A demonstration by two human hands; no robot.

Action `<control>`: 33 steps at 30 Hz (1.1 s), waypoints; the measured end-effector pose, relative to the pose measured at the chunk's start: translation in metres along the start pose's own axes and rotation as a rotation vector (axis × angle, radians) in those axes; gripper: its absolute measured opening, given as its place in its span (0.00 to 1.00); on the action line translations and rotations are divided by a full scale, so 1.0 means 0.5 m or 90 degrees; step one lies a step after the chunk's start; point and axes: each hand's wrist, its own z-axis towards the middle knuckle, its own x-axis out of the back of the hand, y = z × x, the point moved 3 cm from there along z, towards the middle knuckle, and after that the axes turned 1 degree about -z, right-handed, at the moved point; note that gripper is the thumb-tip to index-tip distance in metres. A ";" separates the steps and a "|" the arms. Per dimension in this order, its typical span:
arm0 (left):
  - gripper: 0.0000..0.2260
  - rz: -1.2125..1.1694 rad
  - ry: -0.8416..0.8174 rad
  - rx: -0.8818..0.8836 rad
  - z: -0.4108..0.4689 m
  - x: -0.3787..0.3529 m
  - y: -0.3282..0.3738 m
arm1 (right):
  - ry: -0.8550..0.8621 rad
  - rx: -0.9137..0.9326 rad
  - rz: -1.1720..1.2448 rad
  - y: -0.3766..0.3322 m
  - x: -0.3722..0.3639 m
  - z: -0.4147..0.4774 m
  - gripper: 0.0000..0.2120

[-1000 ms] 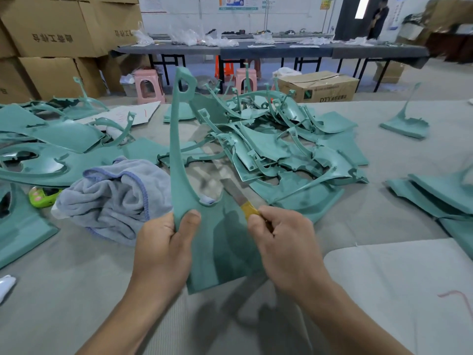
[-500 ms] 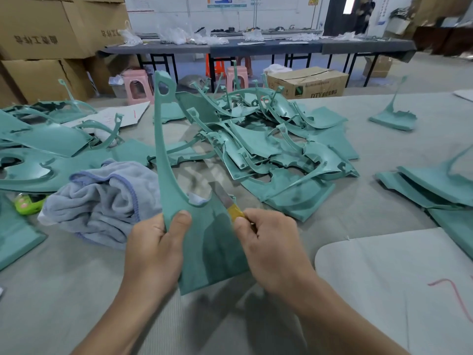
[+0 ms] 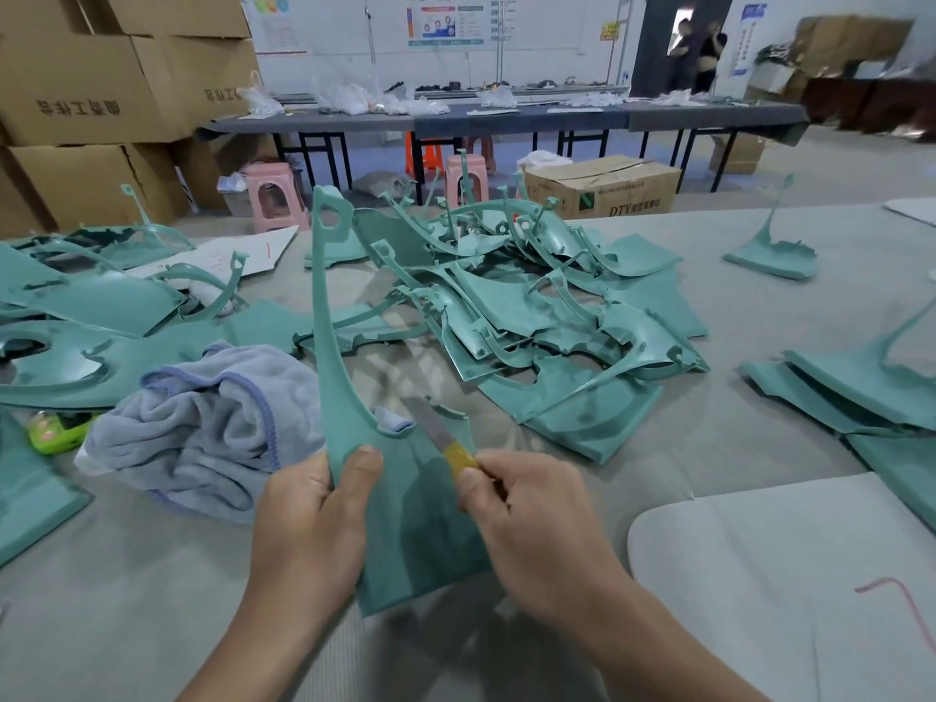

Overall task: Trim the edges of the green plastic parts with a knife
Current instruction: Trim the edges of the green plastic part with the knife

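I hold a green plastic part [image 3: 405, 519] upright over the table, its long thin arm rising to a looped tip. My left hand [image 3: 314, 519] grips its left edge, thumb on the front face. My right hand [image 3: 537, 519] grips a knife [image 3: 440, 435] with a yellow handle; the grey blade lies against the part's upper cut-out edge. A big heap of green parts [image 3: 532, 316] lies behind.
A crumpled grey towel [image 3: 202, 428] lies left of the held part, with a lime-green object [image 3: 50, 433] beside it. More green parts [image 3: 86, 316] cover the left side and stacked ones [image 3: 861, 392] the right. A pale board [image 3: 785, 575] lies at the near right.
The view has swung slightly. Both hands keep their hold, and the blade stays at the part's upper edge near the notch.
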 end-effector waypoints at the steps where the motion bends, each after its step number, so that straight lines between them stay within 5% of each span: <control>1: 0.25 0.002 0.000 -0.002 0.000 0.000 -0.001 | 0.026 -0.010 -0.021 0.006 0.003 0.004 0.19; 5: 0.25 -0.034 -0.018 0.032 0.002 -0.004 -0.012 | 0.092 -0.043 -0.002 0.032 0.025 0.010 0.17; 10: 0.17 -0.244 -0.057 0.164 -0.003 -0.020 -0.026 | -0.109 -0.092 0.170 0.032 0.005 0.020 0.11; 13: 0.12 -0.401 -0.127 0.232 -0.011 -0.030 -0.018 | -0.133 -0.180 0.300 0.043 0.010 0.019 0.12; 17: 0.22 -0.682 -0.275 0.277 -0.016 -0.033 0.011 | -0.021 -0.285 0.615 0.049 0.007 0.017 0.08; 19: 0.21 -0.702 -0.332 0.238 -0.016 -0.035 0.017 | 0.030 -0.297 0.748 0.048 -0.001 0.019 0.10; 21: 0.11 -0.630 -0.309 0.221 -0.016 -0.045 0.011 | -0.001 -0.296 0.793 0.038 -0.018 0.014 0.11; 23: 0.16 -0.585 -0.287 0.182 -0.027 -0.054 0.015 | -0.062 -0.290 0.746 0.029 -0.035 0.003 0.11; 27: 0.07 -0.461 -0.014 0.187 -0.012 -0.029 0.000 | -0.010 -0.180 0.398 0.039 -0.019 0.000 0.09; 29: 0.05 -0.194 0.104 0.040 0.003 0.013 -0.007 | 0.071 -0.094 0.263 0.031 0.002 -0.004 0.09; 31: 0.07 0.057 0.094 -0.109 0.002 0.028 0.006 | 0.120 -0.005 0.145 0.020 0.013 -0.015 0.15; 33: 0.14 0.132 0.037 -0.183 -0.010 0.017 0.000 | 0.086 0.085 0.068 0.000 0.010 -0.022 0.18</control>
